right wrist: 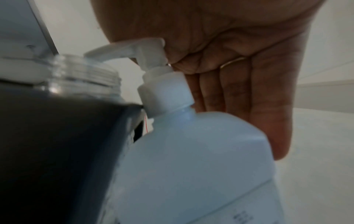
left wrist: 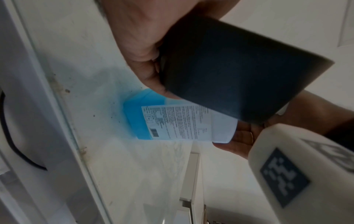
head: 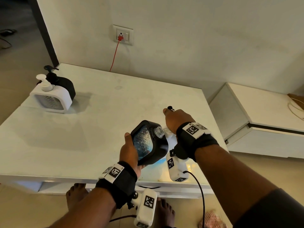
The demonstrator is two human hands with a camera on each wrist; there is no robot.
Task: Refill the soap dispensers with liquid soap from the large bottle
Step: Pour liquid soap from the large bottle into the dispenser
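Pale room, glossy white table against the far wall

A wall socket (head: pixel 123 35) feeds a red cord (head: pixel 114 55) down behind the table (head: pixel 98 120); a low white cabinet (head: pixel 263 122) stands right, beige floor (head: pixel 14 76) left.

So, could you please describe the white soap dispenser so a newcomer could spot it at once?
Start at the white table and go to its far left corner. Two pump dispensers stand there; the white soap dispenser is the nearer one, in front of the black dispenser.

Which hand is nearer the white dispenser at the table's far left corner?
Left. The left hand grips the black dispenser nearer the white dispenser; the right hand is farther right.
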